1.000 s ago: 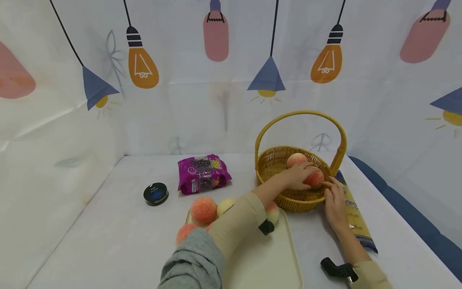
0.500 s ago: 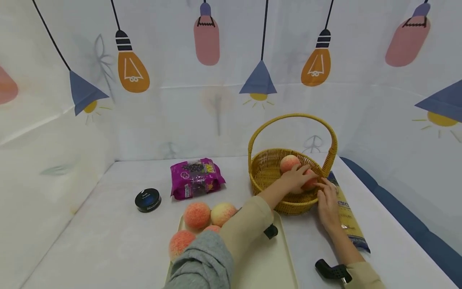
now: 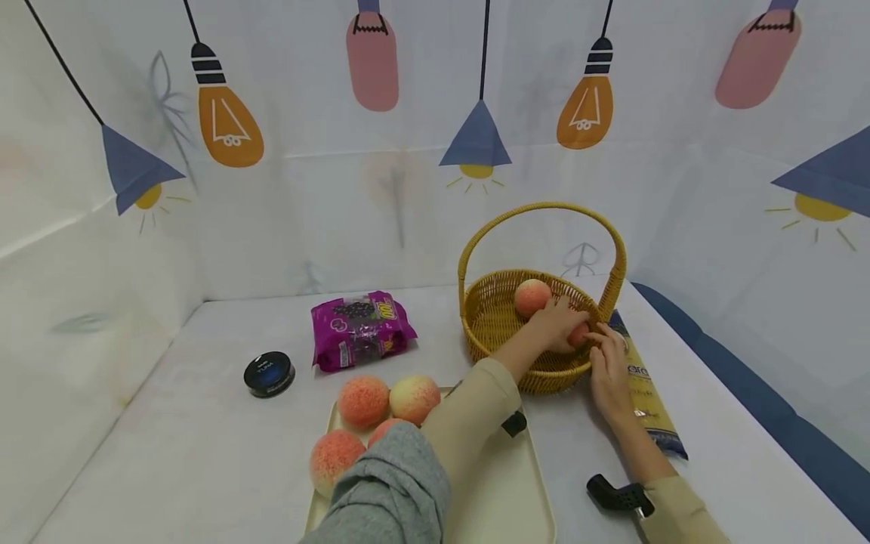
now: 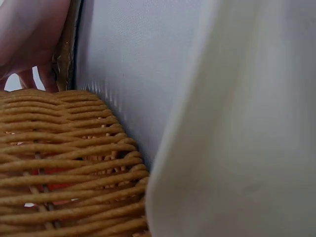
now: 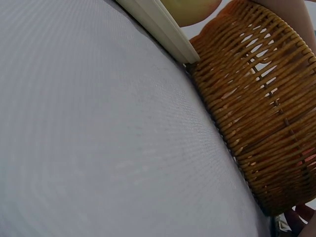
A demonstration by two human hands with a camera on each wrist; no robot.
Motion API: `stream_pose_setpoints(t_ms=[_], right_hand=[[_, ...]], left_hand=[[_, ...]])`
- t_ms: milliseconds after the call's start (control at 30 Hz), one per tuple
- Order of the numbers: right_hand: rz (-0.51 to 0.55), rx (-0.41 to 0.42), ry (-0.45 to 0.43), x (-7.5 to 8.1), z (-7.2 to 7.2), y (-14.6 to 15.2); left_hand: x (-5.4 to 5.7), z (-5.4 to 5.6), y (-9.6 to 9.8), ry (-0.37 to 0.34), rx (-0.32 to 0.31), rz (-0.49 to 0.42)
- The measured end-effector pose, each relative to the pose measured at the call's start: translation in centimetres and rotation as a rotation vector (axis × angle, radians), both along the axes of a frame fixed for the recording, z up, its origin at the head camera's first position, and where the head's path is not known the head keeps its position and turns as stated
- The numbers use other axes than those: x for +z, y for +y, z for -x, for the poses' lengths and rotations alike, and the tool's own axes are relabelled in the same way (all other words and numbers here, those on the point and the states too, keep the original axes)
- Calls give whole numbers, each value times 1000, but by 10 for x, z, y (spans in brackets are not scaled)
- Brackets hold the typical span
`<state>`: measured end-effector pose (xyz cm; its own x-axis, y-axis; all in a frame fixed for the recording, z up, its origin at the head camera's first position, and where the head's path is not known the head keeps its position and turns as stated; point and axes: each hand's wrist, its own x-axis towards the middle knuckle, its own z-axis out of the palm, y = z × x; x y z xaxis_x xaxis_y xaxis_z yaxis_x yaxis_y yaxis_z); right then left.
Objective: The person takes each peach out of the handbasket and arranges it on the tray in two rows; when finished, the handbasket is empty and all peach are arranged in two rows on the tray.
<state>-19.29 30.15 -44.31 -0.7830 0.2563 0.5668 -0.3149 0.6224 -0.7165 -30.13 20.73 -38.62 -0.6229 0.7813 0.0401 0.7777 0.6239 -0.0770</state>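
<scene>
A yellow-brown wicker basket with a tall hoop handle stands at the back right. My left hand reaches into it, fingers curled over a peach near the right wall and hiding most of it. Another peach lies behind that hand. At the basket's right side, my right hand holds the rim with its fingertips. The left wrist view shows that right hand beyond the woven wall. Reddish fruit shows through the weave in both wrist views. In the right wrist view the basket sits beside the tray's edge.
A cream tray in front carries several peaches, partly covered by the left sleeve. A purple snack bag and a round black tin lie to the left. A yellow-and-blue packet lies right of the basket.
The head view has shifted, sliding the scene leftward. My left hand has moved slightly right over the peach in the basket and now covers more of it. My right hand stays at the rim.
</scene>
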Motion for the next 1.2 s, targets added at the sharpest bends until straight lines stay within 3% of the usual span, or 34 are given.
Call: stream_pose_setpoints(t_ms=[233,400,700,833,967,1200], right_hand=[[20,3,-24,1,-1,1],[13,3,-28,0,-1,0],[1,7,-15,0,-1,-3],[-1,4,-11,0,-1,-3],[-1,7,-7,1,0,-1],[-11,3,-39,1,1,1]], left_hand=[[0,2,-8,-17,-147,-24],[-1,1,-12,102,-223,-28],[0,-2,-14,175,-196,-9],[2,-2,-15,203,-239,-38],[8,-4,-16,205,-286,-41],[25,-5,-23,144,-280,-78]])
